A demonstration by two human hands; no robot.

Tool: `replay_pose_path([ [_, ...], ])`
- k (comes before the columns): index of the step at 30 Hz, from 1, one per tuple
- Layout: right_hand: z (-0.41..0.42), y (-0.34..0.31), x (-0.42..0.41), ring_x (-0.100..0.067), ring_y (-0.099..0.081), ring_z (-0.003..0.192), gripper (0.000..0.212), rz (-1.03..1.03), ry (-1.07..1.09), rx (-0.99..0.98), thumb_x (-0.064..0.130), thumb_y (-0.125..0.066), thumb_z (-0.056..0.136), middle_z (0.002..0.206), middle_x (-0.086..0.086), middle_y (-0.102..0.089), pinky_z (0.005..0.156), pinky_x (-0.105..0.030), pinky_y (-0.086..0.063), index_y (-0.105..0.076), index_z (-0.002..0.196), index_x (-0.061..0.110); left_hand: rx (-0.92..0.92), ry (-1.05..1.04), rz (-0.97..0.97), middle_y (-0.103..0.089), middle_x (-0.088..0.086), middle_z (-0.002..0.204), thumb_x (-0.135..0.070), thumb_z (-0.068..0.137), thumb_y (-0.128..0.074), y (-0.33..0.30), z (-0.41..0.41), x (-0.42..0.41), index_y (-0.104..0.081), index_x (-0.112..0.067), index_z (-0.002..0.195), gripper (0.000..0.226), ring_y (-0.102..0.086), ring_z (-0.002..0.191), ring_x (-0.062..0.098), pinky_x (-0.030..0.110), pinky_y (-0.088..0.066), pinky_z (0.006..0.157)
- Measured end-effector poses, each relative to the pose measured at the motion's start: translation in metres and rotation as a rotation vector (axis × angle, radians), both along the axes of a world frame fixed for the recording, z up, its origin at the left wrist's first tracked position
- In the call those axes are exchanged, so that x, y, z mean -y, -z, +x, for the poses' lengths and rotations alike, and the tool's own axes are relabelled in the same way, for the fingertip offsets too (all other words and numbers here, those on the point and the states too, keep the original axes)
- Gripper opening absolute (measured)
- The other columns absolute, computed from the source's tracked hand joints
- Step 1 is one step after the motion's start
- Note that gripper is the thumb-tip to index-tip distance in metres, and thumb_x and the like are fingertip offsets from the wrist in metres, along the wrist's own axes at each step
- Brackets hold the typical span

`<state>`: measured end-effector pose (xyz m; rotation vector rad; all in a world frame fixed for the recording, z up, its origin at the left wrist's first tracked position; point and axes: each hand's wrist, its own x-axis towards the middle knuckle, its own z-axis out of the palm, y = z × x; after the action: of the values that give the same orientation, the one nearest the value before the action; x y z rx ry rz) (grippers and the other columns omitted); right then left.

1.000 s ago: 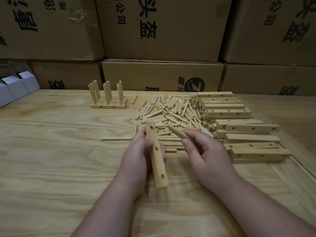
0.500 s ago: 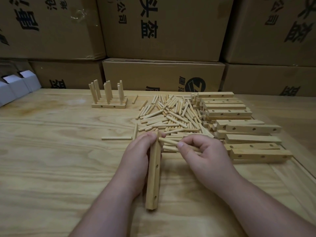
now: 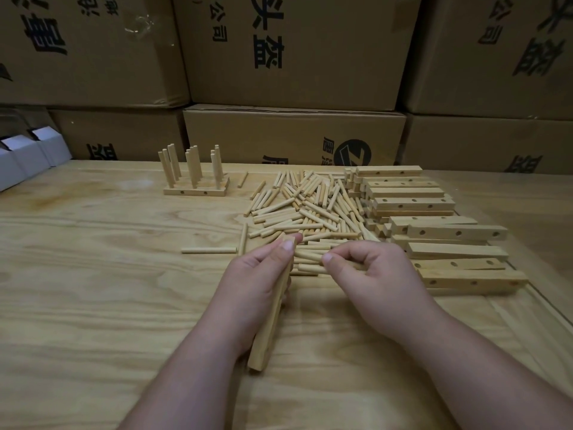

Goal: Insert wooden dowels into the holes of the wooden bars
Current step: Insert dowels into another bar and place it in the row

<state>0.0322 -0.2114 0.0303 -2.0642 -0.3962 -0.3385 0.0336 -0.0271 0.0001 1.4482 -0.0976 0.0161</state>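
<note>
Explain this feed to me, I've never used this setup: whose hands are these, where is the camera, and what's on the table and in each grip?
No machine here: a person's bare hands, filmed by one head-worn camera looking down. The left hand grips a wooden bar, tilted on the wooden table. The right hand pinches a dowel at the edge of the loose dowel pile. Right of it lie stacked drilled bars. Far left stand finished bars with upright dowels. Cardboard boxes sit behind.
</note>
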Motion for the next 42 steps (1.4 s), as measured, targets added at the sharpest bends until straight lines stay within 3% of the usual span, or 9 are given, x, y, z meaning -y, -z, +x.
replay_pose_path([
  [3, 0.001, 0.000, 0.000, 0.012, -0.063, 0.079, 0.015, 0.029, -0.004, -0.054, 0.027, -0.071, 0.090, 0.075, 0.028, -0.070, 0.065, -0.002, -0.040, -0.077, 0.076, 0.026, -0.001, -0.026, 0.008, -0.060, -0.018, 0.123, -0.067, 0.070, -0.072, -0.001, -0.001, 0.000, -0.075, -0.043, 0.116, 0.052, -0.065, 0.078, -0.003, 0.025, -0.049, 0.061],
  [6, -0.001, 0.003, -0.004, 0.013, -0.062, 0.075, 0.018, 0.038, -0.010, -0.064, 0.026, -0.069, 0.092, 0.071, 0.028, -0.069, 0.062, -0.002, -0.039, -0.077, 0.075, 0.027, 0.020, -0.050, -0.008, -0.051, -0.024, 0.122, -0.065, 0.076, -0.075, -0.001, -0.002, 0.001, -0.075, -0.041, 0.118, 0.048, -0.056, 0.114, -0.004, 0.021, -0.050, 0.064],
  [12, 0.001, -0.001, -0.001, 0.008, -0.063, 0.074, 0.021, 0.005, -0.027, -0.088, 0.029, -0.068, 0.092, 0.073, 0.022, -0.071, 0.061, -0.005, -0.041, -0.076, 0.073, 0.028, 0.001, -0.020, -0.012, -0.053, -0.016, 0.130, -0.068, 0.070, -0.072, 0.000, 0.000, 0.000, -0.075, -0.041, 0.116, 0.054, -0.066, 0.107, 0.004, 0.027, -0.049, 0.077],
  [16, 0.003, -0.003, 0.002, 0.012, -0.063, 0.080, 0.020, -0.059, -0.029, -0.116, 0.034, -0.067, 0.093, 0.079, 0.028, -0.071, 0.061, -0.002, -0.039, -0.074, 0.074, 0.037, 0.002, -0.032, -0.007, -0.058, -0.012, 0.130, -0.067, 0.074, -0.071, -0.001, -0.002, 0.003, -0.076, -0.039, 0.114, 0.049, -0.047, 0.127, 0.016, 0.053, -0.042, 0.110],
  [18, -0.001, 0.001, -0.004, 0.013, -0.063, 0.085, 0.016, -0.062, 0.003, -0.071, 0.035, -0.065, 0.094, 0.085, 0.029, -0.071, 0.064, -0.002, -0.042, -0.077, 0.084, 0.034, -0.020, -0.064, -0.004, -0.068, -0.010, 0.123, -0.065, 0.079, -0.072, 0.000, -0.001, 0.002, -0.077, -0.039, 0.113, 0.043, -0.064, 0.113, 0.007, 0.047, -0.050, 0.099],
  [19, -0.002, 0.001, -0.007, 0.011, -0.063, 0.086, 0.016, -0.072, 0.013, -0.054, 0.036, -0.064, 0.094, 0.086, 0.027, -0.072, 0.067, -0.005, -0.045, -0.078, 0.089, 0.031, -0.029, -0.073, 0.003, -0.076, -0.006, 0.110, -0.064, 0.080, -0.070, 0.001, -0.001, 0.002, -0.077, -0.039, 0.112, 0.041, -0.068, 0.093, 0.004, 0.037, -0.053, 0.085],
  [22, -0.004, -0.004, -0.004, -0.005, -0.068, 0.078, 0.020, -0.133, -0.001, -0.043, 0.039, -0.062, 0.095, 0.080, 0.010, -0.075, 0.070, -0.032, -0.057, -0.077, 0.089, 0.027, -0.037, -0.017, 0.011, -0.062, -0.008, 0.081, -0.060, 0.082, -0.068, 0.001, -0.001, -0.001, -0.078, -0.038, 0.112, 0.038, -0.050, 0.067, 0.008, 0.024, -0.044, 0.062],
  [35, -0.005, -0.010, -0.002, -0.021, -0.067, 0.070, 0.027, -0.213, 0.007, -0.036, 0.039, -0.058, 0.096, 0.075, -0.005, -0.073, 0.063, -0.044, -0.055, -0.074, 0.086, 0.019, -0.063, -0.031, 0.064, -0.055, -0.007, 0.069, -0.045, 0.097, -0.059, -0.004, -0.006, 0.002, -0.079, -0.038, 0.105, 0.023, -0.050, 0.060, 0.006, 0.025, -0.044, 0.062],
  [42, -0.010, -0.003, -0.007, -0.015, -0.064, 0.069, 0.028, -0.207, 0.039, -0.009, 0.036, -0.058, 0.097, 0.072, -0.001, -0.072, 0.063, -0.039, -0.053, -0.073, 0.084, 0.016, -0.051, -0.051, 0.108, -0.054, -0.013, 0.063, -0.046, 0.097, -0.059, -0.002, -0.005, 0.002, -0.079, -0.037, 0.107, 0.024, -0.049, 0.056, 0.003, 0.028, -0.041, 0.064],
])
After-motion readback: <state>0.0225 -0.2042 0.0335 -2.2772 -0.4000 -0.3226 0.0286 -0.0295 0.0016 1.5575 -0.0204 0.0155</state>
